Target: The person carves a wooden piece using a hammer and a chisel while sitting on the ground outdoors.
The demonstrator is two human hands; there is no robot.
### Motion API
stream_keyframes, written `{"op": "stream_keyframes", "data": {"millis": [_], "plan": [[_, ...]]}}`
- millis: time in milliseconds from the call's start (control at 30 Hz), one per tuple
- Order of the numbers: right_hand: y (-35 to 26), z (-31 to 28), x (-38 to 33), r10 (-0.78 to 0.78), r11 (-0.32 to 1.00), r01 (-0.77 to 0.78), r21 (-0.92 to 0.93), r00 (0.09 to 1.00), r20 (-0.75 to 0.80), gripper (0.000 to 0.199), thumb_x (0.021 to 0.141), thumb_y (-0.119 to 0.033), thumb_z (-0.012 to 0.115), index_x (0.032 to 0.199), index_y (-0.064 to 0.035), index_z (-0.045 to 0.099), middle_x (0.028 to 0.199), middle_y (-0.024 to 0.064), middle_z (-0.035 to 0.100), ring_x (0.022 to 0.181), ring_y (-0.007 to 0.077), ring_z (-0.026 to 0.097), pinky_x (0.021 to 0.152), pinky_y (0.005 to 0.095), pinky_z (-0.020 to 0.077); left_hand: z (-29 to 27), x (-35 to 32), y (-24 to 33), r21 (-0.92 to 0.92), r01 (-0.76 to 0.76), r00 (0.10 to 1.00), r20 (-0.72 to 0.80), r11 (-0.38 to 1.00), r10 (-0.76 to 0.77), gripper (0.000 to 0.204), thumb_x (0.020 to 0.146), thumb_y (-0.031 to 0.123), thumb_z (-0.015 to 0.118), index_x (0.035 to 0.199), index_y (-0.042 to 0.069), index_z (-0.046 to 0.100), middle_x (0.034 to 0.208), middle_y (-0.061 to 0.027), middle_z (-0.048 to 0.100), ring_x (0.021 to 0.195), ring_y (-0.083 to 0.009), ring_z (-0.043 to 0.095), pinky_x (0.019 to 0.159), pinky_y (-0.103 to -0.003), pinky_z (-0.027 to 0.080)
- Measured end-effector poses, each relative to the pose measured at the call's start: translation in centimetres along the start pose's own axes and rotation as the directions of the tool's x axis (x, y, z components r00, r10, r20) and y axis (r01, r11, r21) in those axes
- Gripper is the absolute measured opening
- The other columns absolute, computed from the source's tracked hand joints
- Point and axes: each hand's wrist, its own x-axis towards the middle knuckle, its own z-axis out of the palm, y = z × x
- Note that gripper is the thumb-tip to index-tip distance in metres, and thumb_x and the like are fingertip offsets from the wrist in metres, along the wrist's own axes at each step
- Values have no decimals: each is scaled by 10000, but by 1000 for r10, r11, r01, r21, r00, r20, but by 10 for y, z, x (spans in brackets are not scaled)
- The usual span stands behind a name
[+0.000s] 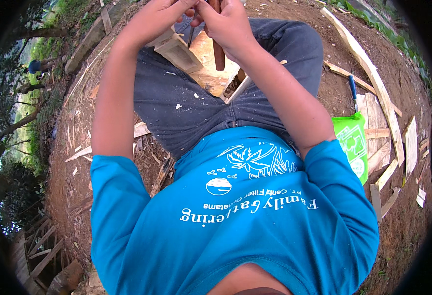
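At the top edge my left hand [152, 20] and my right hand [229, 30] meet, fingertips close together and partly cut off by the picture's rim. My right hand is closed round a brown wooden handle [219, 55] whose blunt end points down toward me; its upper end is out of view. A thin dark metal rod [191, 37] slants below the fingers of my left hand, which are closed, though what they pinch is hard to make out. Beneath them a pale, box-shaped wooden piece [179, 51] rests by my left thigh, beside a flat wooden board [215, 78] between my legs.
On the right lie a long curved wood strip [368, 69], a blue-handled tool [353, 87] and a bright green bag [352, 147]. Wood offcuts [387, 172] and shavings are scattered over the brown soil. A person [35, 66] is far off at the left, near trees.
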Motion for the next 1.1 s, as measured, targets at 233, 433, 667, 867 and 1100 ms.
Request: {"op": "stream_keyframes", "data": {"millis": [233, 433, 667, 867, 1100], "plan": [[-1, 2, 5, 117, 993, -116, -22, 991, 72, 478, 1036, -98, 591, 1479, -21, 426, 917, 16, 616, 706, 68, 578, 613, 240, 495, 1, 12, -29, -194, -117, 992, -65, 974, 106, 412, 1061, 358, 600, 1264, 7, 526, 1057, -78, 630, 914, -147, 636, 811, -306, 543], [2, 6, 4, 132, 980, -146, 137, 985, 108, 436, 1056, -95, 549, 1472, -34, 434, 1046, 42, 647, 780, 77, 611, 646, 242, 512, -3, 10, -13, -20, -111, 986, -124, 994, 108, 461, 976, 286, 734, 1282, -2, 544, 1118, -93, 654, 968, -160, 643, 860, -326, 544], [-2, 9, 3, 57, 994, -70, 88, 988, 143, 462, 1034, -67, 577, 1473, -26, 438, 1128, 63, 645, 845, 100, 636, 685, 258, 537, -1, 16, -16, -286, -195, 980, -91, 938, 176, 400, 970, 203, 743, 1270, 14, 557, 1100, -81, 661, 997, -153, 656, 811, -313, 565], [-27, -8, 2, 156, 976, -187, 110, 956, 247, 544, 976, -26, 648, 1482, -10, 451, 1286, 116, 639, 985, 143, 678, 800, 273, 577, -2, 24, -36, -309, -327, 944, -64, 893, 323, 317, 935, 152, 781, 1166, 82, 575, 1046, -53, 676, 975, -135, 659, 794, -298, 569], [-77, -64, 1, 262, 890, -160, -427, 946, 193, 603, 990, -191, 703, 1496, 20, 455, 1100, 104, 717, 691, 55, 653, 455, 160, 379, -7, 21, -33, -403, -243, 967, -171, 882, 188, 388, 937, 164, 778, 1254, 49, 587, 1117, -94, 703, 846, -141, 724, 678, -273, 608]]}}
